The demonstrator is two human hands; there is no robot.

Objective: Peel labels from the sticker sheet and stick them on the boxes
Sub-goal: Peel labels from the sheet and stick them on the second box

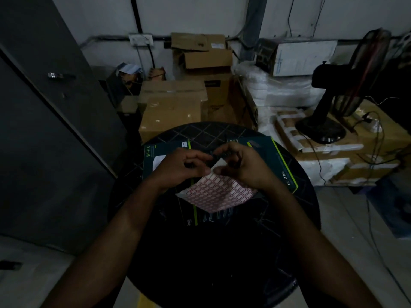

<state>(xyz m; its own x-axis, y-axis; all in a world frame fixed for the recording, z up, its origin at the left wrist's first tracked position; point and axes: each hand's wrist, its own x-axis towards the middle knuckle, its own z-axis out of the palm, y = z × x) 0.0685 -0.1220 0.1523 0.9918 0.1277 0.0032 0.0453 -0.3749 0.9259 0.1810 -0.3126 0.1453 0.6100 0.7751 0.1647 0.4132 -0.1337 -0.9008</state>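
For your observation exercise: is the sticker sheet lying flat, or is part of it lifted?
Partly lifted: the sticker sheet's far corner is bent up, white underside showing, between the left hand and right hand.

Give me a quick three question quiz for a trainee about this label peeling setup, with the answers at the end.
1. True or false: the sticker sheet lies flat and untouched.
2. What stands right of the round table? A) fan B) ladder C) chair
3. Fill in: the box under the left hand reads "Wi-Fi ___".

Key: 1 false, both hands hold it, the right hand at a lifted corner. 2 A, the fan. 3 "5".
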